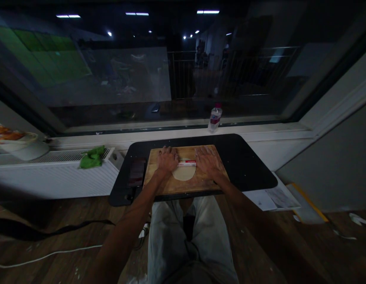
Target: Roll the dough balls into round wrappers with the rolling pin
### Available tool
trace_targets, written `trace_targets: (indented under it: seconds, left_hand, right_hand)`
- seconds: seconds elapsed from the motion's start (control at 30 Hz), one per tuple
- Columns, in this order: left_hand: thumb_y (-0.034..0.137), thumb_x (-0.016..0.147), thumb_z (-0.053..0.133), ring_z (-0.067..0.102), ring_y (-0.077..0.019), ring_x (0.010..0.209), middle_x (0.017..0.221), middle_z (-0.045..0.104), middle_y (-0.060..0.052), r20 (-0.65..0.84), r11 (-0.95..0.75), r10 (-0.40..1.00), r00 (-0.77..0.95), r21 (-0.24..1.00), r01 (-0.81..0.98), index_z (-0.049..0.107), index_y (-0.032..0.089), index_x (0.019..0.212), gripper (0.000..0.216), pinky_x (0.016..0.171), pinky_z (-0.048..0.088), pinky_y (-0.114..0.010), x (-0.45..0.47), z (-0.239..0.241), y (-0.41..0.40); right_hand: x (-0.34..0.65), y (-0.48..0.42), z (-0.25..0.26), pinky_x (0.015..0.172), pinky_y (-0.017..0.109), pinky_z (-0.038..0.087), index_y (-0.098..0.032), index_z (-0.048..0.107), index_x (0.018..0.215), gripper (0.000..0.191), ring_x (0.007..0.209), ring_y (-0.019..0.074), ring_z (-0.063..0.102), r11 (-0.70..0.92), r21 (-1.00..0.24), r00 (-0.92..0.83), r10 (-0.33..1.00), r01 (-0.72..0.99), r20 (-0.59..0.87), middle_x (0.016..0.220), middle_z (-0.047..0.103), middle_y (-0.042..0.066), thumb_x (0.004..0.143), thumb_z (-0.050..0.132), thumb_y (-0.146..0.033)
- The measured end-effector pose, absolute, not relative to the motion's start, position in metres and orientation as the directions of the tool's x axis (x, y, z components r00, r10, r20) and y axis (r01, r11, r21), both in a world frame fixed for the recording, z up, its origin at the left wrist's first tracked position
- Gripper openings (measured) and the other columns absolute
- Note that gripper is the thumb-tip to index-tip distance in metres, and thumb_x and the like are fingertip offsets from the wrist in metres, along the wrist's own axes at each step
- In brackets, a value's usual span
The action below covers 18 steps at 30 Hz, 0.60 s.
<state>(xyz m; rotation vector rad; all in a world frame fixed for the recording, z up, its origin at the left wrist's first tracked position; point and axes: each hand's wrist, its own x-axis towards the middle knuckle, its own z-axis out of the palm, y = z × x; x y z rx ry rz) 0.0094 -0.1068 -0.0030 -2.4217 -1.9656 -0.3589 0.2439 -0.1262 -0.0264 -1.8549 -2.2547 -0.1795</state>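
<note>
White tube (186, 163) between hands (167, 159), dough (184, 174) beneath

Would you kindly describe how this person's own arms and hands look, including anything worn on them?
The left arm and right arm show no sleeves, tapering to narrow wrists. No glove, watch or bracelet shows on the left hand or right hand. The dim light hides finer markings.

"What's behind the table (248, 169)?"
"A wide, dark window (244, 75); bright light strips (208, 12) show in it."
"And around?"
"White radiator (67, 177) left, grey wall (327, 169) right, dim wooden floor (82, 227) below."
</note>
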Motion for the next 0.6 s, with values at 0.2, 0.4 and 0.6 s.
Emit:
trace_targets:
  seconds: [0.2,0.4,0.6]
  left_hand:
    - [0.032,0.111,0.045,0.048,-0.0382,0.160,0.160,0.068,-0.016,0.144,-0.200,0.973,0.179,0.154,0.968,0.072,0.023,0.147,0.045,0.128,0.043,-0.062,0.011,0.001,-0.093]
    - [0.031,0.111,0.045,0.048,-0.0389,0.158,0.157,0.069,-0.018,0.103,-0.183,0.980,0.169,0.150,0.972,0.071,0.022,0.148,0.046,0.126,0.043,-0.063,0.013,0.009,-0.095]
    - [0.035,0.112,0.044,0.045,-0.0397,0.159,0.163,0.062,-0.018,0.024,-0.183,0.983,0.182,0.148,0.972,0.066,0.022,0.155,0.050,0.126,0.042,-0.063,0.012,0.016,-0.100]
  right_hand:
    - [0.249,-0.106,-0.033,0.140,0.058,0.017,-0.023,0.045,0.178,0.063,0.164,0.0348,0.046,0.169,-0.016,-0.159,0.953,0.986,0.259,0.173,0.059,0.013,0.116,0.046,-0.031]
    - [0.244,-0.120,-0.032,0.140,0.062,0.016,-0.019,0.040,0.181,0.069,0.164,0.0393,0.046,0.133,-0.007,-0.125,0.946,0.991,0.300,0.172,0.059,0.018,0.114,0.047,-0.030]
    - [0.240,-0.142,-0.035,0.138,0.065,0.020,-0.013,0.037,0.181,0.073,0.164,0.0414,0.045,0.123,-0.035,-0.104,0.936,0.992,0.335,0.170,0.061,0.021,0.111,0.048,-0.027]
